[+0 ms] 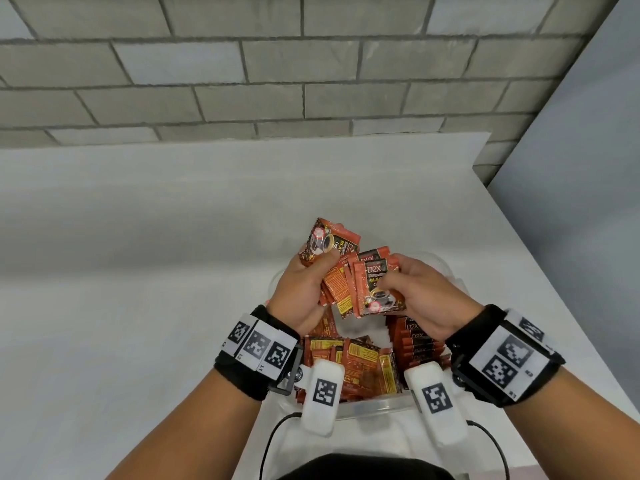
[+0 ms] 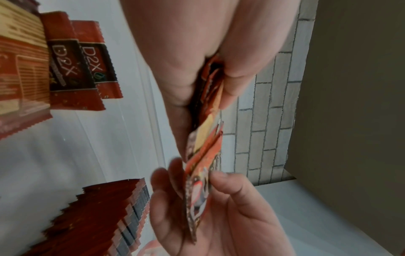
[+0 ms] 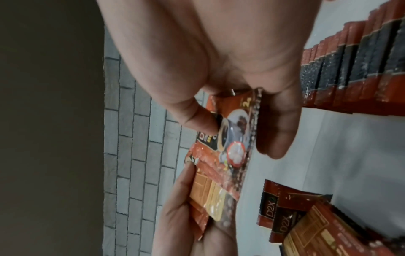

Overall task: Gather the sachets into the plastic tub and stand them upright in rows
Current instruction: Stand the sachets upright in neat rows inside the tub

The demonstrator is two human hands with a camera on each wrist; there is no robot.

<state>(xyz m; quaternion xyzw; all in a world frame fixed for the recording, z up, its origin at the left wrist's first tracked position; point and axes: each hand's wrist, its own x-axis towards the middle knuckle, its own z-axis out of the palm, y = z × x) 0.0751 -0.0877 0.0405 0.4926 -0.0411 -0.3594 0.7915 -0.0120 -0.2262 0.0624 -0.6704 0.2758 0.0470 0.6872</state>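
Both hands are over the plastic tub point(image 1: 363, 405), holding one loose fan of sachets point(image 1: 349, 289) between them. My left hand point(image 1: 304, 292) grips the far-left end, thumb on top. My right hand point(image 1: 420, 299) pinches the front sachet point(image 1: 375, 289) by thumb and fingers. The fan's long axis runs left-right across the tub, faces askew, not squared.

Upright row point(image 1: 417, 337) stands directly below my right hand, against the tub's right side, so right is nearer. Jumbled pile point(image 1: 349, 362) sits at the tub's near-left. Sachets: red-orange foil, D2X print, coffee-cup picture, serrated ends. I'd guess they're slippery and floppy.
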